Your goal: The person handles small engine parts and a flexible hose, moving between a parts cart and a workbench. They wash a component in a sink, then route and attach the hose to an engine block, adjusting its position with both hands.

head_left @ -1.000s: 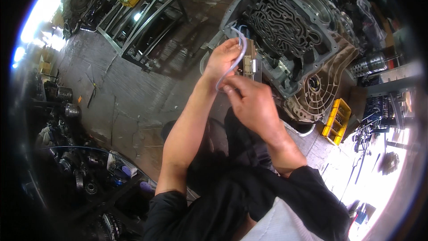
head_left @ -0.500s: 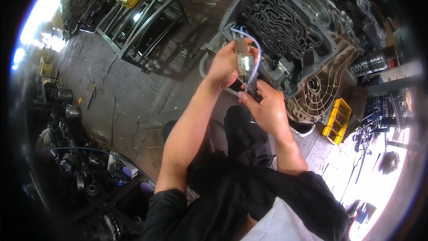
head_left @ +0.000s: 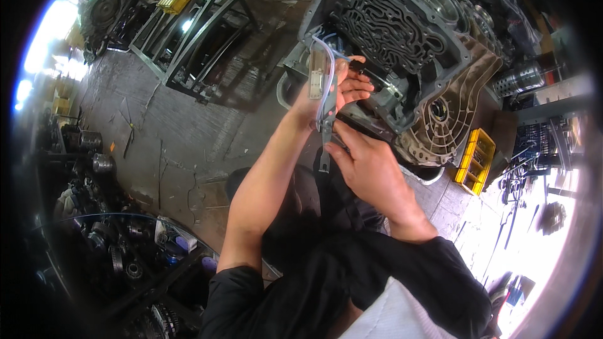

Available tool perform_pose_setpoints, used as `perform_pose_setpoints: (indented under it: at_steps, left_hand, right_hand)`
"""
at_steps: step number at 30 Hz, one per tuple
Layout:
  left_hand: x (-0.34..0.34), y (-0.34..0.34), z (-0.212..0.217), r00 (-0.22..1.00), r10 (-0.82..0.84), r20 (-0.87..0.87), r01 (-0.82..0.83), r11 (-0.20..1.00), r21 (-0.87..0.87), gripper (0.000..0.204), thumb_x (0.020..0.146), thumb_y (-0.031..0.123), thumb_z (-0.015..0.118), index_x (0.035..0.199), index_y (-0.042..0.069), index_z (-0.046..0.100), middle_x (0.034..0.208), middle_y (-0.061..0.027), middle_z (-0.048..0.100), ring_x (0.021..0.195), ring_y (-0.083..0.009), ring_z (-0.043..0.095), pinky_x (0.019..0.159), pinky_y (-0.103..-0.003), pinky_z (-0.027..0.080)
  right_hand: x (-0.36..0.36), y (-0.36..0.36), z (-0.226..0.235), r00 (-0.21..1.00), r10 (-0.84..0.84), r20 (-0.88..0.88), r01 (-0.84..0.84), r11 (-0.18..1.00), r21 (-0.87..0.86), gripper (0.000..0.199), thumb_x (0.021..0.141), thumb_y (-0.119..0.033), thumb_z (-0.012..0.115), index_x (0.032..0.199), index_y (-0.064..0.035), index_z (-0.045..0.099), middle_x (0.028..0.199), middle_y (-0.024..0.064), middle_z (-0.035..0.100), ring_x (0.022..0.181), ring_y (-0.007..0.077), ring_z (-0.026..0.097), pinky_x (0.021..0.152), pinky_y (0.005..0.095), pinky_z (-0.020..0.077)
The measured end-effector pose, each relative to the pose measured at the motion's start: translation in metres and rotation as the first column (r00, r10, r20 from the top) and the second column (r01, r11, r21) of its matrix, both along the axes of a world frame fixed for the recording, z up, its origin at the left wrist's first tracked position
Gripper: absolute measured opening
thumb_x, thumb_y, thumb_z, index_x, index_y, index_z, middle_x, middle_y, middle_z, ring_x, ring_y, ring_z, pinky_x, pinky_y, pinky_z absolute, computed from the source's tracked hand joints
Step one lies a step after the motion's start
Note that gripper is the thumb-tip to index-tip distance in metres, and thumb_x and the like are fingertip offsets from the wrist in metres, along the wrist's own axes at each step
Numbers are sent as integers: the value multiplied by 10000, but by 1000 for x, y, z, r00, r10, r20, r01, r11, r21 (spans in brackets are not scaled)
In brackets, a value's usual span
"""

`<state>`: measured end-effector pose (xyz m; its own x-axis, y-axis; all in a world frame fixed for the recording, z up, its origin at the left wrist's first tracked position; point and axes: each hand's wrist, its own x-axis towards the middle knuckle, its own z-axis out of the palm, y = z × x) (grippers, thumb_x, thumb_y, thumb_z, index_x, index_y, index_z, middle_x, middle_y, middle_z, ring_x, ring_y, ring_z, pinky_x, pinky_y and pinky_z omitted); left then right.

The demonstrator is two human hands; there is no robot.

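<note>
While the wired metal part (head_left: 327, 127) lay across the left hand (head_left: 347, 89) (fingers spread, though whether its thumb gripped I could not tell), the right hand (head_left: 369, 160) pinched its lower end. The step looked like two-handed positioning; the next move seemed to need slack in the pale cable (head_left: 332, 63). Beyond sat the grey housing (head_left: 438, 89).

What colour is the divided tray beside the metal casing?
The tray is yellow, seen best in the head view.

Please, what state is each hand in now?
Left hand: open, wired metal part lying against it.
Right hand: at the part's lower end; grip unclear.
</note>
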<state>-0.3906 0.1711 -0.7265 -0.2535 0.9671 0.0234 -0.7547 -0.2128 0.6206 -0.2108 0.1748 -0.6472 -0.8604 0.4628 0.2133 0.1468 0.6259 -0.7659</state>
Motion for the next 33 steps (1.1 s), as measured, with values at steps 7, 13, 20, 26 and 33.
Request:
perform_pose_setpoints:
  at_steps: [7, 13, 20, 26, 33]
  left_hand:
    - [5, -6, -1, 993, 42, -111, -49, 997, -63, 489, 1011, 354, 593, 1321, -22, 541, 998, -140, 643, 922, -225, 656, 826, -331, 548]
    - [10, -17, 13, 994, 107, -13, -108, 982, -154, 418, 986, 255, 646, 1292, -19, 567, 1025, -105, 692, 850, -217, 690, 759, -309, 578]
    - [-3, -52, 3, 988, 151, -40, -155, 910, -383, 371, 1059, 307, 477, 1116, -24, 635, 899, -146, 722, 750, -230, 697, 715, -335, 561]
    - [-8, -52, -11, 939, 280, -198, -343, 796, -498, 474, 1051, 465, 462, 1077, 19, 622, 849, -89, 710, 706, -173, 671, 686, -300, 537]
    - [0, -39, -23, 748, 200, -632, -571, 679, -461, 442, 1002, 441, 584, 1031, 3, 629, 847, -48, 660, 759, -101, 589, 672, -268, 449]
  right_hand:
    - [0, 46, 7, 900, -326, -289, 385, 905, 181, 268, 872, -57, 718, 1137, -21, 697, 1025, 145, 737, 896, 221, 728, 800, 301, 543]
    - [-20, 56, -12, 950, -306, -63, 304, 952, -31, 279, 896, -94, 692, 1166, -30, 669, 925, 206, 708, 823, 348, 708, 725, 372, 546]
    - [-22, 56, -25, 886, -435, -158, 427, 900, -85, 253, 933, -126, 690, 1149, 5, 683, 837, 154, 715, 729, 163, 677, 700, 287, 527]
    - [-23, 47, -37, 858, -485, -168, 382, 822, -423, 232, 975, -123, 649, 1151, 25, 682, 789, 63, 696, 578, 83, 582, 545, 236, 460]
    - [-17, 40, -44, 845, -501, -186, 82, 466, -881, 226, 1007, -89, 589, 1189, 40, 624, 847, 79, 650, 443, 29, 383, 393, 204, 297]
